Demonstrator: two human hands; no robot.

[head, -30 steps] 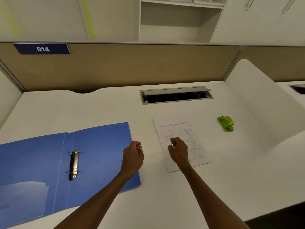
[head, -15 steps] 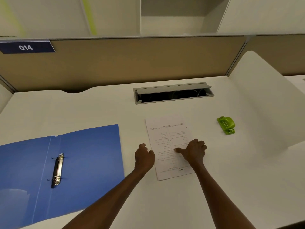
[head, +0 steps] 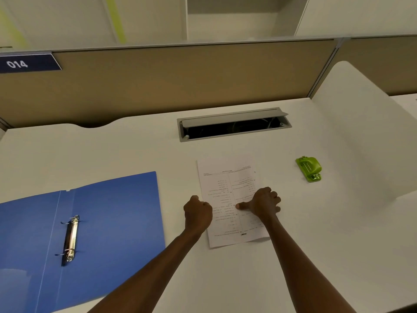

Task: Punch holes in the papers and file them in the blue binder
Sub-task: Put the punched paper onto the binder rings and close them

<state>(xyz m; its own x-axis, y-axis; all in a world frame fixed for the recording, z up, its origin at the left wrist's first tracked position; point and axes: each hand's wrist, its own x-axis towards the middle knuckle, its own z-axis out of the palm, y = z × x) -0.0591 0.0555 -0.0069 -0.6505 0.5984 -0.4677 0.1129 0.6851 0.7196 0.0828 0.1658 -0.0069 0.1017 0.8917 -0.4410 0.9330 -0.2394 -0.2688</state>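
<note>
The printed papers [head: 225, 177] lie flat on the white desk [head: 135, 150], text upside down to me. My left hand [head: 197, 213] is curled at their left edge, thumb over the sheet. My right hand [head: 262, 204] sits on their right side, thumb pressed flat on top and fingers curled around the right edge. The blue binder [head: 112, 211] lies open to the left, with its metal ring mechanism [head: 71, 239] along the spine. A green hole punch [head: 308, 168] stands on the desk to the right of the papers, apart from both hands.
An open grey cable slot [head: 233, 125] is set in the desk behind the papers. A tan partition [head: 180, 82] with a "014" label [head: 17, 63] closes the back. A white side panel [head: 365, 136] rises on the right.
My left hand has left the binder's edge and moved right to the papers' left edge. My right hand has shifted to the papers' right side. The view has panned a little right.
</note>
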